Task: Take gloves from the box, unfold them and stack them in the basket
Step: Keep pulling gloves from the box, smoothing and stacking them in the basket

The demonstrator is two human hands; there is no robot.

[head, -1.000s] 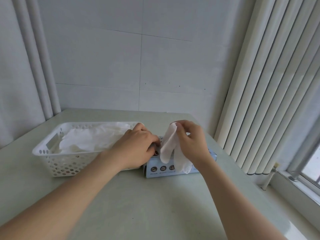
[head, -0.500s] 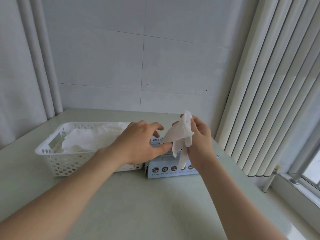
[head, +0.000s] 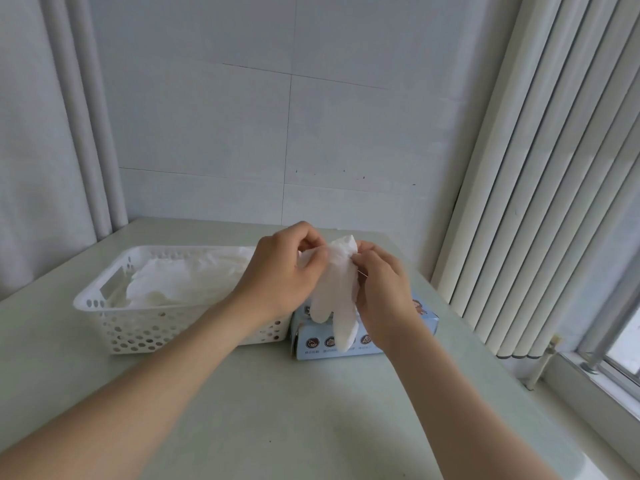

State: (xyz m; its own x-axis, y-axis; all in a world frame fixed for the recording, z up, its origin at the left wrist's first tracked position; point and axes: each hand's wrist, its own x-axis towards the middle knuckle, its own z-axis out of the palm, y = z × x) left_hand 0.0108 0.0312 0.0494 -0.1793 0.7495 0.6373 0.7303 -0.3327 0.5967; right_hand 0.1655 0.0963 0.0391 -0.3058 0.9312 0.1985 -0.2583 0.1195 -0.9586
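- The task looks partway done: a pile of white gloves (head: pixel 187 278) already lies in the basket (head: pixel 104 301), and one more glove (head: pixel 337 292) is out of the box (head: pixel 424 320) but not yet spread flat.
- This glove hangs in the air between the two hands, above the box. Its top is bunched, and its finger parts dangle in front of the box's near face.
- The left hand (head: pixel 280 271) has its fingers curled and pinches the glove's upper left edge. The right hand (head: pixel 384 289) has its fingers clamped on the upper right edge.
- The basket is white and perforated. It stands on the table (head: pixel 277 410) just left of the box, and its loose heap reaches about to the rim.
- The box is a pale blue carton. Its opening is hidden behind the hands, so what remains inside cannot be told.
- Still to do, by my judgement: open this glove out, lay it on the pile, then return to the box.
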